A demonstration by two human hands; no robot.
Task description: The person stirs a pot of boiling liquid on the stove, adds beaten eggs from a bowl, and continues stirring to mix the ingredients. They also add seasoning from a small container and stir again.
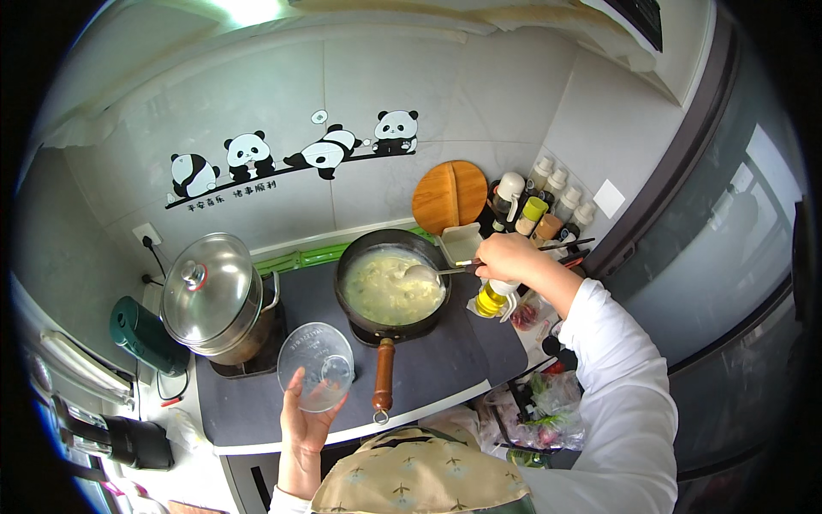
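Observation:
In my left hand (pixel 307 414) is a clear plastic bowl (pixel 311 360), tilted, left of the pan's wooden handle (pixel 383 379). My right hand (pixel 504 260) is closed around the handle of a metal ladle (pixel 422 273), whose bowl dips into a pale soup (pixel 385 295) with yellow and green bits. A dark frying pan (pixel 340 299) on the stove holds this soup. A dark stick, perhaps a chopstick, also passes by my right hand. Just below that hand stands an oil bottle (pixel 491 301) with yellow oil.
A lidded steamer pot (pixel 212 295) stands on the left burner, beside a dark green appliance (pixel 144 334). Seasoning jars (pixel 532 215), a round wooden lid (pixel 449 196) and a pale rectangular container (pixel 461 243) are behind at right. Bagged vegetables (pixel 552 411) lie low at right.

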